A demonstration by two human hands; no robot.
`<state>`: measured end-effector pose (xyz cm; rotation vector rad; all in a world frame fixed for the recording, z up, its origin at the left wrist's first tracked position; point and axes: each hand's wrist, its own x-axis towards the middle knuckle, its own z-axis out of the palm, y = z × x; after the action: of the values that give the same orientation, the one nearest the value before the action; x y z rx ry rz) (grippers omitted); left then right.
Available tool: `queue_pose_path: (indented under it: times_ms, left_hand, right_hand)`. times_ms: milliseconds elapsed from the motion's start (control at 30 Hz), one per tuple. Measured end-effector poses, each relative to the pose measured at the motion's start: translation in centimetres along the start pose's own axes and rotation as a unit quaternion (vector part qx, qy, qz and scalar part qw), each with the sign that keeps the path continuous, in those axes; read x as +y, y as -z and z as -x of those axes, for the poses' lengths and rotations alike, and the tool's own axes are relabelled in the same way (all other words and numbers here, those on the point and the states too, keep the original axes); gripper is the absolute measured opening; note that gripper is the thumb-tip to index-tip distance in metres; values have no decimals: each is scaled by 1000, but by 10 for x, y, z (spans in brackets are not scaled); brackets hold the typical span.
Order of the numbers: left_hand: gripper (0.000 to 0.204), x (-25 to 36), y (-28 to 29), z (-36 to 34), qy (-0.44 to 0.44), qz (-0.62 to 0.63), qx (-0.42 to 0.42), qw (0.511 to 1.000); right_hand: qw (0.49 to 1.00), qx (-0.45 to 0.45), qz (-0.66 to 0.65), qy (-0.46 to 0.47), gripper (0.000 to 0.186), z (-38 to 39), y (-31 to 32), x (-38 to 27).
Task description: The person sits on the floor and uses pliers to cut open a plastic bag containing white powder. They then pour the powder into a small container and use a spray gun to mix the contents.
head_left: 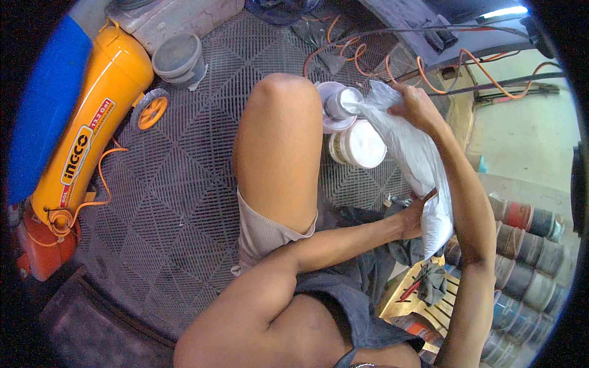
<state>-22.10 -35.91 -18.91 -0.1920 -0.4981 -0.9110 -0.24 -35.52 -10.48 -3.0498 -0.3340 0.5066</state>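
Observation:
A long white plastic bag (pixel 408 153) hangs between my two hands, slanting from upper left to lower right. My right hand (pixel 417 105) is closed on its upper end, near the mouth. Lower down, my left hand (pixel 413 221) grips the bag's side near its bottom, with part of the fingers hidden behind the plastic. The bag's upper end tips toward a small grey cup (pixel 334 107) with white material in it. That cup rests on or in a pale lilac tub (pixel 329 126). Beside them stands a round white tub (pixel 343 152) with a white top. What the bag contains is hidden.
A yellow air tank (pixel 101 104) on wheels stands at left, beside a grey lidded bucket (pixel 178 60). Orange coiled hose (pixel 423 69) crosses the upper right. Stacked cans (pixel 521 245) line the right side, near a yellow plastic chair (pixel 445 310). Dark grated matting (pixel 178 165) covers the floor.

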Motion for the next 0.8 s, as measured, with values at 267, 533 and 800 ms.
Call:
queue_pose_path:
  times_ms: [267, 533, 800]
  left_hand:
    - [52, 2, -2, -2, 60, 203, 75, 974]
    - [53, 1, 12, 7, 96, 201, 151, 963]
    - [62, -2, 29, 17, 96, 164, 133, 973]
  right_hand:
    - [999, 26, -3, 21, 51, 0, -3, 9]
    - [997, 68, -19, 15, 45, 15, -12, 2]
    - [997, 54, -53, -19, 49, 19, -13, 0]
